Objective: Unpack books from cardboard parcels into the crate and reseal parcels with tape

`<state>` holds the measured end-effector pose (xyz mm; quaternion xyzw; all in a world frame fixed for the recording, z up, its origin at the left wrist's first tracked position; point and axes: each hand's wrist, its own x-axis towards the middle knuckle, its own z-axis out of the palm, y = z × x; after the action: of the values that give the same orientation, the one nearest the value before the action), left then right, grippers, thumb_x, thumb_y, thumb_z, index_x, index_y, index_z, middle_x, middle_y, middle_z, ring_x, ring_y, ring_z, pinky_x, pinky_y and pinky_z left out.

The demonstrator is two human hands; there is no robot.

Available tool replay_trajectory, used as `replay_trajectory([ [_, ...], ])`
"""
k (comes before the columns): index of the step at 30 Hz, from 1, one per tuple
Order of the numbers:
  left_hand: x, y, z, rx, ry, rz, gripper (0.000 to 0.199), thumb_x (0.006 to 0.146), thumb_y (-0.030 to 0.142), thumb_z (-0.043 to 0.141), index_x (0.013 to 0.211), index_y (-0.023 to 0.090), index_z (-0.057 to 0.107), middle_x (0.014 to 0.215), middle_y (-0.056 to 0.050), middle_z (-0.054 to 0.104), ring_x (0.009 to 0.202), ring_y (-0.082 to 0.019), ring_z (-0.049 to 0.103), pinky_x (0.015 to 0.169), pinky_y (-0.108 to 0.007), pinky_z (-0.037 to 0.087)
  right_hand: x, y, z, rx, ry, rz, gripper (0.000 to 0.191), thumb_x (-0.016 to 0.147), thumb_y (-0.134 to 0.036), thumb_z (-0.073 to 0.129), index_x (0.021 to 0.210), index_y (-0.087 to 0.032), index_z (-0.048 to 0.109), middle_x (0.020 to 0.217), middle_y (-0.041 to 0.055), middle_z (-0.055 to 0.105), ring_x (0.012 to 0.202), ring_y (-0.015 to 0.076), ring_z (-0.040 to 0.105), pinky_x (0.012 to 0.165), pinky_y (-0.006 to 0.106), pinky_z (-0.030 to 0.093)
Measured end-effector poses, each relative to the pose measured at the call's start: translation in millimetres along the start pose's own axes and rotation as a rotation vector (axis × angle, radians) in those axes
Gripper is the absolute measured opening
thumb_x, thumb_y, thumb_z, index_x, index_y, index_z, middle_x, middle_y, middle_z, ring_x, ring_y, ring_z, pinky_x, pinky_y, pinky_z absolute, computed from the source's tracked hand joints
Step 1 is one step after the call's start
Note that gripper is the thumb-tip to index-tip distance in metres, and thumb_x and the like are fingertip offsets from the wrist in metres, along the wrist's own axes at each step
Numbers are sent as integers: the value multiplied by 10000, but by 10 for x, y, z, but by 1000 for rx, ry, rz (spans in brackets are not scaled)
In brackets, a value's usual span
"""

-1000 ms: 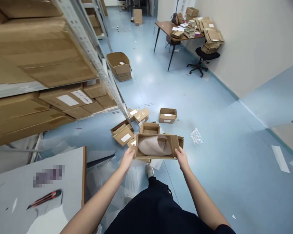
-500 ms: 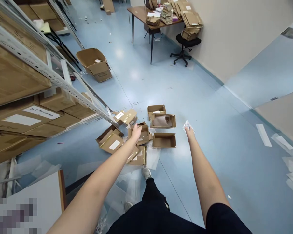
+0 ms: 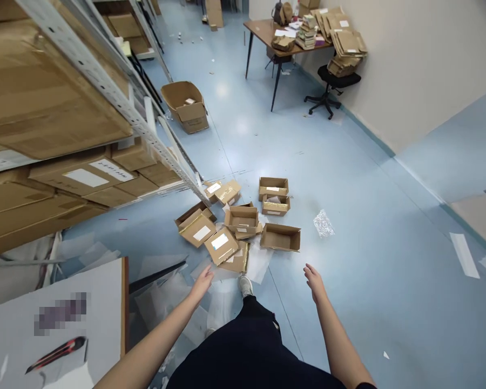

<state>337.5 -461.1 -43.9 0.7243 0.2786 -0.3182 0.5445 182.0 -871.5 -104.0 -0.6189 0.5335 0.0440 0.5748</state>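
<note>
My left hand [image 3: 201,283] hangs empty above the floor, fingers apart, nearest a flat-lying cardboard box with a white label [image 3: 221,246]. My right hand [image 3: 315,282] is also empty and open, nearest an empty open cardboard box [image 3: 281,237]. Beyond that box sits a smaller one holding pale paper [image 3: 275,205]. Several other small cardboard boxes lie around them, including an open one [image 3: 241,220]. A clear plastic bag [image 3: 323,223] lies on the blue floor to the right.
Metal shelving [image 3: 105,92] stacked with cartons runs along the left. A white table [image 3: 85,283] with a red utility knife [image 3: 56,354] is at lower left. An open carton [image 3: 185,106] stands farther ahead, and a cluttered desk [image 3: 267,29] stands by the wall.
The box with the rolled paper, held in both hands a second ago, now lies on the floor. Both hands have let go and drawn back toward me.
</note>
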Motion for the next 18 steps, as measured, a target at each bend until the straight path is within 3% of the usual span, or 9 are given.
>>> replay_trajectory([
  [3, -160, -242, -280, -38, 61, -109, 526, 811, 310, 671, 1309, 192, 553, 1298, -153, 615, 1226, -268, 584, 995, -403, 473, -72, -126, 211, -19, -68, -36, 649, 601, -559, 650, 1131, -187, 703, 1124, 143, 704, 1069, 313, 644, 903, 492, 479],
  [5, -287, -375, -451, -110, 53, -97, 524, 830, 320, 659, 1325, 199, 539, 1343, -158, 587, 1257, -264, 562, 1017, -396, 461, -127, -258, 429, -40, -131, -73, 642, 593, -565, 657, 1110, -188, 709, 1137, 143, 698, 1088, 321, 633, 900, 496, 478],
  [10, -725, -722, -901, -338, 86, -43, 461, 851, 352, 659, 1278, 199, 574, 1367, -169, 571, 1267, -262, 557, 1051, -385, 443, -452, -621, 1185, -118, -323, -197, 636, 559, -597, 686, 1050, -193, 728, 1188, 147, 681, 1133, 342, 604, 900, 490, 482],
  [14, -1128, -1180, -1320, -562, 175, 12, 430, 849, 337, 668, 1249, 198, 591, 1342, -167, 594, 1250, -267, 570, 1076, -410, 426, -980, -805, 1887, -194, -529, -321, 613, 543, -589, 723, 1015, -198, 745, 1178, 127, 692, 1110, 341, 609, 916, 483, 483],
  [18, -1565, -1796, -1769, -775, 310, 69, 386, 826, 324, 692, 1188, 206, 626, 1310, -152, 621, 1244, -280, 573, 1065, -417, 443, -1699, -814, 2555, -286, -758, -395, 590, 580, -588, 732, 1045, -225, 744, 1147, 104, 710, 1101, 326, 621, 918, 468, 489],
])
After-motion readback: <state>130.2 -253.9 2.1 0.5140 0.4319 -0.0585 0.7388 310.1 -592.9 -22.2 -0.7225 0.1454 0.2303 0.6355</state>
